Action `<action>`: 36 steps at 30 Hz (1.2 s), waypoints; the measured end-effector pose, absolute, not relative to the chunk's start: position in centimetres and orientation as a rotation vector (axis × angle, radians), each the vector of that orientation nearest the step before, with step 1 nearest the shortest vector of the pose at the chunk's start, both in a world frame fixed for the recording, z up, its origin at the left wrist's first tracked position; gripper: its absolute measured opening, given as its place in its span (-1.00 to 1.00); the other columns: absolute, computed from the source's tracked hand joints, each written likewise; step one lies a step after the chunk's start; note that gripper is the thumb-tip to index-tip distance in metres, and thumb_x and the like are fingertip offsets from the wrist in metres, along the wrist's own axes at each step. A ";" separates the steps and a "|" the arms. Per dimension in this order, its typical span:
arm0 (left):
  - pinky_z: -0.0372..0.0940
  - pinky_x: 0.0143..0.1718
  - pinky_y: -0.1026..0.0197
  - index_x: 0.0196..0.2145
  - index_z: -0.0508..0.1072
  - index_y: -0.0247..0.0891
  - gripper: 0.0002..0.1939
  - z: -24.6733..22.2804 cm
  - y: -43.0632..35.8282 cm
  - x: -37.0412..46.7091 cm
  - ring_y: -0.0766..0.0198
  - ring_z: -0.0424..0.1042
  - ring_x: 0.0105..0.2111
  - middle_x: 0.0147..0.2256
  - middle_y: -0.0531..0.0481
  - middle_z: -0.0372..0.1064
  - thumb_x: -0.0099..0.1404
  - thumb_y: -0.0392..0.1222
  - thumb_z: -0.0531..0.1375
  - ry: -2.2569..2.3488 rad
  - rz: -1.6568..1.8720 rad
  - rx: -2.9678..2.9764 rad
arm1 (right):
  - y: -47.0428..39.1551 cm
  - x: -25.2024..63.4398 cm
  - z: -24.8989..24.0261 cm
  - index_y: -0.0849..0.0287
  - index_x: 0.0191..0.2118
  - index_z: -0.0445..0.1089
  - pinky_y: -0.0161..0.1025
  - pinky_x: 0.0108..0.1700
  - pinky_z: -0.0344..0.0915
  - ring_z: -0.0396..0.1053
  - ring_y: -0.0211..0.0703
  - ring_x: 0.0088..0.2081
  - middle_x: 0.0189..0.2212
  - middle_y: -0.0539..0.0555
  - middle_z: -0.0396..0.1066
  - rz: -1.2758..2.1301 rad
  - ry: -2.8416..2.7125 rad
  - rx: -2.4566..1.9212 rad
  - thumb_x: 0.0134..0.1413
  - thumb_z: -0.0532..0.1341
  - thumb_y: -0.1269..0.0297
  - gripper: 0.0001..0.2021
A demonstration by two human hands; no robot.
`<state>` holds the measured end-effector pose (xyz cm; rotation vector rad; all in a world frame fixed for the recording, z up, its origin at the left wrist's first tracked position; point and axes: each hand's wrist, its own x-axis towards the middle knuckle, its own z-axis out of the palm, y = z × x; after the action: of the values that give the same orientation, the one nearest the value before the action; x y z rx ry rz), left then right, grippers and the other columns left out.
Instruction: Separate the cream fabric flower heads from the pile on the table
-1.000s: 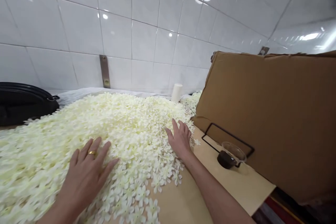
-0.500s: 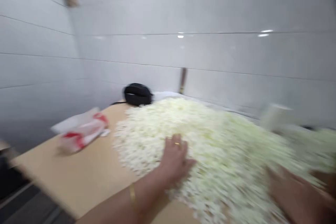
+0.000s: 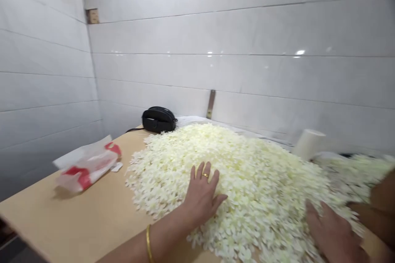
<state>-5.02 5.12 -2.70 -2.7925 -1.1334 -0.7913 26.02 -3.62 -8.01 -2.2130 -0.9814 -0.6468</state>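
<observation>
A broad heap of small white flower heads (image 3: 247, 176), some tinged pale yellow-green, is spread over the table. My left hand (image 3: 200, 199) lies palm down on the heap's near left part, fingers spread, with a gold ring and a gold bracelet on that arm. My right hand (image 3: 333, 230) rests at the heap's right side; two of its digits show apart, and the rest are partly hidden. Neither hand visibly grips anything.
On the light brown table (image 3: 101, 213) a white and red plastic bag (image 3: 89, 164) lies to the left. A black bag (image 3: 159, 119), a brown strip (image 3: 211, 104) and a white roll (image 3: 308, 144) stand along the tiled wall. Another person's arm (image 3: 381, 213) appears at the right edge.
The view has tilted slightly up and sharpened. My left hand's fingers are spread wider, and both hands remain at the flower heap.
</observation>
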 end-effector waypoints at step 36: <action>0.08 -0.04 -0.16 -0.15 0.39 -0.22 -0.62 2.6 14.2 -2.7 -0.15 0.08 0.06 -0.03 -0.24 0.22 0.25 0.04 -0.03 -1.210 -0.396 -2.668 | -1.6 19.2 -6.8 0.19 -0.19 0.37 -0.06 -0.10 0.12 0.21 0.00 -0.12 -0.24 0.13 0.37 -0.495 -1.472 -1.901 0.10 0.03 0.25 -0.76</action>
<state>-2.66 14.19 2.63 -2.6679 -1.2097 -0.3964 19.15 -1.65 -6.78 -1.9005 -1.4723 -0.4949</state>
